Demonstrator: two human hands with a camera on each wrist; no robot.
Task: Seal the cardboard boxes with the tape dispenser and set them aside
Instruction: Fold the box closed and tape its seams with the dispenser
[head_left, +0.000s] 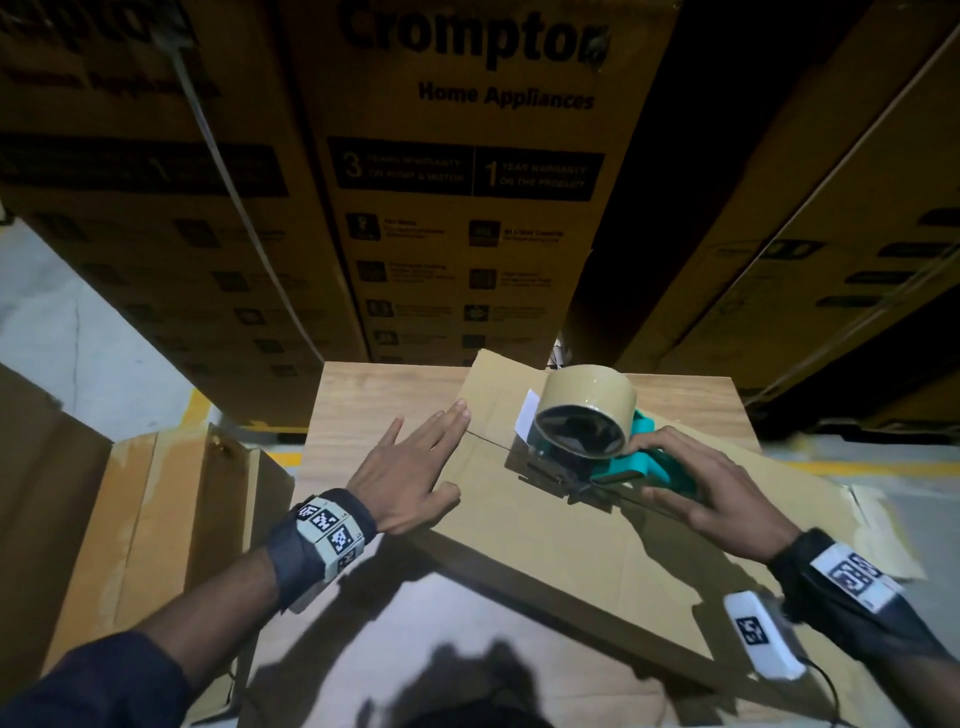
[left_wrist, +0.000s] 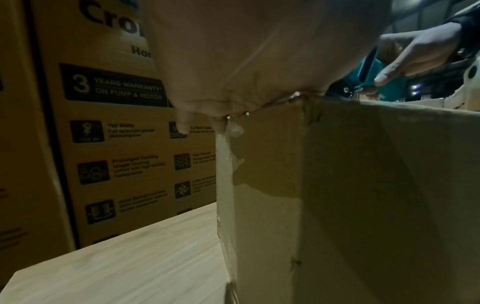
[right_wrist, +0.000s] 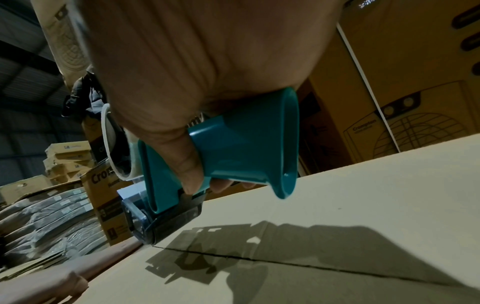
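Gripping tape dispenser (head_left: 597, 447) — right hand (head_left: 711, 499) (box-top seam)

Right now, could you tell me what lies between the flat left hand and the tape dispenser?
In the head view, only bare box top with its flap seam separates the left hand from the tape dispenser.

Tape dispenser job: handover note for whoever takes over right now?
Left hand: fingers flat, pressing the box flap beside the seam.
Right hand: grips the teal tape dispenser by its handle, nose down on the cardboard box top, on the seam near its far end.
Box stands on the wooden table.
Done: flaps closed.
Left: no tape visible along the seam yet; run the strip, cut, set box aside.
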